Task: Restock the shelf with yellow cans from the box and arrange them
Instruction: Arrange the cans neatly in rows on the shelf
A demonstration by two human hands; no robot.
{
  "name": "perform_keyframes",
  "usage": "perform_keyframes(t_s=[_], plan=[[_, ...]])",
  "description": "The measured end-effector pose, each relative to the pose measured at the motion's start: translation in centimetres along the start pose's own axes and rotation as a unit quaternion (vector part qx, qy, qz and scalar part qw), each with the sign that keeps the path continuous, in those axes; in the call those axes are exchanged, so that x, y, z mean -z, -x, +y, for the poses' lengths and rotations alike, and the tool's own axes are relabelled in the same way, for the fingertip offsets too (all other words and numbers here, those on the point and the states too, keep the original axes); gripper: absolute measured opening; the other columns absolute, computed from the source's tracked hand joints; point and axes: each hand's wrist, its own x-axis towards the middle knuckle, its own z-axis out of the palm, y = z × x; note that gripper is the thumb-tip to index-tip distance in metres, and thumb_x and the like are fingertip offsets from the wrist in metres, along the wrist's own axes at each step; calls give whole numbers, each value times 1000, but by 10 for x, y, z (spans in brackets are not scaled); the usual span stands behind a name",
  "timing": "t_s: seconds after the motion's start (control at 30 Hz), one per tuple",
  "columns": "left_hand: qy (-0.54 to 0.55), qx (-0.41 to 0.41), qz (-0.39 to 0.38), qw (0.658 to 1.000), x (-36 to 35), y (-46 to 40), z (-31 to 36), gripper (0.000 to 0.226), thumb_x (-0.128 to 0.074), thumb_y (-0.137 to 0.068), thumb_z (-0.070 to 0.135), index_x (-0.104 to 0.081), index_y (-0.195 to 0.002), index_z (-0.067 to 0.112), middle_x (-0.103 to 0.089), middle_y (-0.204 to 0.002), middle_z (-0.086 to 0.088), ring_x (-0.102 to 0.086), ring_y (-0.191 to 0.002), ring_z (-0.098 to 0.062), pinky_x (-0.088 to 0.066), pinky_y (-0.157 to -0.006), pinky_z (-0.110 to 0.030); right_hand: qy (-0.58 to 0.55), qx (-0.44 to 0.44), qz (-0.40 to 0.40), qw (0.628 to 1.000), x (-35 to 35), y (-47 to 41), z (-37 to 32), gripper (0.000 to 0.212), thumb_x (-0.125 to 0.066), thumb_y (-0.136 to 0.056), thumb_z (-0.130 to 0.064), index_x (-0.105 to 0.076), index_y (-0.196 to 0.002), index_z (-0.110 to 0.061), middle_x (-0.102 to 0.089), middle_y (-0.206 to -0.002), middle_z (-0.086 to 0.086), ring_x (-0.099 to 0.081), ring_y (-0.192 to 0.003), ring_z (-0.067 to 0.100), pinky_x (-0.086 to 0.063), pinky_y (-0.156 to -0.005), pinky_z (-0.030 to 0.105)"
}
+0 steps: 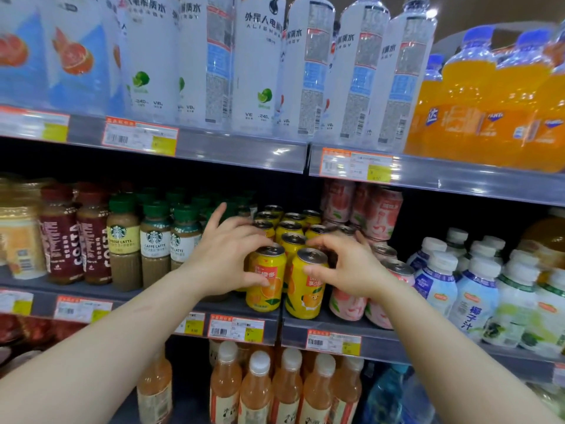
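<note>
Several yellow cans stand in rows on the middle shelf [232,304]. My left hand [227,258] grips the front left yellow can [265,286], thumb low on its label and fingers curled round its top. My right hand [345,267] grips the front right yellow can [305,293], thumb on its side and fingers over its rim. More yellow cans [289,229] fill the rows behind these two. The box is not in view.
Coffee bottles [154,240] stand close on the left of the cans, pink peach cans [382,215] close on the right, white coconut drink bottles [477,289] further right. The upper shelf carries tall water bottles [263,62] and orange soda [489,96]. Peach-coloured bottles [256,387] stand below.
</note>
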Motion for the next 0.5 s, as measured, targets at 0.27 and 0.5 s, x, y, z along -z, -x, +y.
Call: perform_keyframes(t_s=[0.27, 0.5], plan=[[-150, 41, -89, 984, 15, -14, 4, 107, -18, -57, 98, -24, -147, 40, -47, -145, 0, -10, -147, -27, 25, -106, -62, 1, -66, -56, 996, 0, -63, -9, 47, -61, -88, -51, -58, -130, -30, -64, -125, -1, -61, -111, 20, -50, -93, 32], [-194, 11, -161, 968, 17, -15, -4, 118, -19, -54, 99, -39, -144, 25, -51, -142, 5, -14, -147, -20, 30, -103, -62, -4, -106, -105, 989, -7, -81, -14, 61, -71, -78, -56, -60, -131, -27, -57, -137, -2, -58, -118, 19, -49, -94, 30]])
